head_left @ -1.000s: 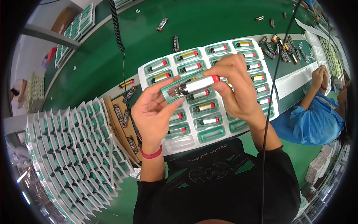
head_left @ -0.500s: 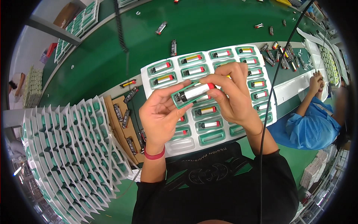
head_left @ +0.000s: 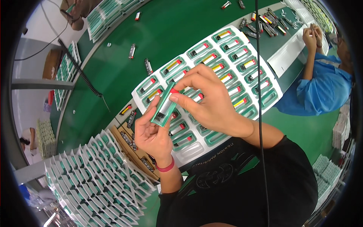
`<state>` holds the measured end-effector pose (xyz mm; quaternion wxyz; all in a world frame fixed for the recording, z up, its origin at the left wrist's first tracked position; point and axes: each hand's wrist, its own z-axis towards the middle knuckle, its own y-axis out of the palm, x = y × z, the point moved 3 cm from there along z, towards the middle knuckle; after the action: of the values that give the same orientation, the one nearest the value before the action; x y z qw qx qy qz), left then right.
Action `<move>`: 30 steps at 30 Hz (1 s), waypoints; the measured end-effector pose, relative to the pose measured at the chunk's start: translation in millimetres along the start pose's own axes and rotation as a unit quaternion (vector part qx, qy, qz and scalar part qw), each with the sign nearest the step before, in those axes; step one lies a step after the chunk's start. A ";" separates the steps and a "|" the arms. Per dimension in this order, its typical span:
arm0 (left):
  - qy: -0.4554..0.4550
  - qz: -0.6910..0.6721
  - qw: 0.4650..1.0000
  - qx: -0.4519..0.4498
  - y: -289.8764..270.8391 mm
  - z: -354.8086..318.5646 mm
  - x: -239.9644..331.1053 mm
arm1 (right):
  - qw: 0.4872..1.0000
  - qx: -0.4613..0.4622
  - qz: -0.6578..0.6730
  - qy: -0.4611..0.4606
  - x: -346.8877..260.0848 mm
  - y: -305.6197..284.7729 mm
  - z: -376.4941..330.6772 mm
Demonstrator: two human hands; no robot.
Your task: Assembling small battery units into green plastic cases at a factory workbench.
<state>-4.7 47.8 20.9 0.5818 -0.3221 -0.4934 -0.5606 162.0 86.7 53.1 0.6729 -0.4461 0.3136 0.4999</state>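
Left hand (head_left: 153,134) fingers grasp green card (head_left: 163,106) above white tray (head_left: 230,66) on green counter (head_left: 170,26). Right hand (head_left: 210,100) fingers pinch red-capped lighter (head_left: 169,101) against card.

The person wears a black short-sleeved T-shirt (head_left: 242,181) with a green and grey printed design across the chest. Both forearms are bare. A thin red band (head_left: 166,167) circles the wrist of the left hand (head_left: 153,134); the right hand (head_left: 208,100) carries nothing on its wrist.
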 end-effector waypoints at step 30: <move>-0.162 0.172 0.962 -0.138 -8.5 -18.0 0.1 | 0.940 -0.325 0.003 -0.107 29.6 -8.1 -10.0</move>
<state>-9.1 29.7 14.0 0.5314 -0.5659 -0.4359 -0.4554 178.9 88.4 25.7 0.5189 -0.5836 0.0614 0.6216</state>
